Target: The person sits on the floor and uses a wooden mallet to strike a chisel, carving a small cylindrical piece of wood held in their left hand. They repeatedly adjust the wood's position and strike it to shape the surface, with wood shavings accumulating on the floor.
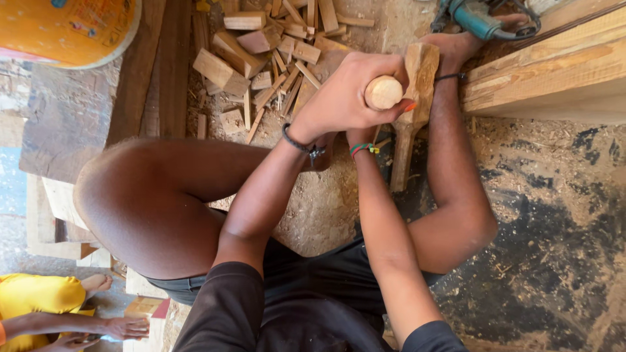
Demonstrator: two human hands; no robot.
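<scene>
Ahead of my knees lies a heap of wood offcuts (274, 49) on sawdust. A teal power tool (479, 18) rests above stacked planks (548, 75) (pale, squared). An orange bucket (68, 29) stands beside me; another person's yellow sleeve (36, 296) shows nearby.

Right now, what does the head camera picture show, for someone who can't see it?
A seated person's left hand wraps a round wooden handle, the right hand mostly hidden beneath it. A carved wooden piece stands beside, offcuts scattered on sawdust.
</scene>
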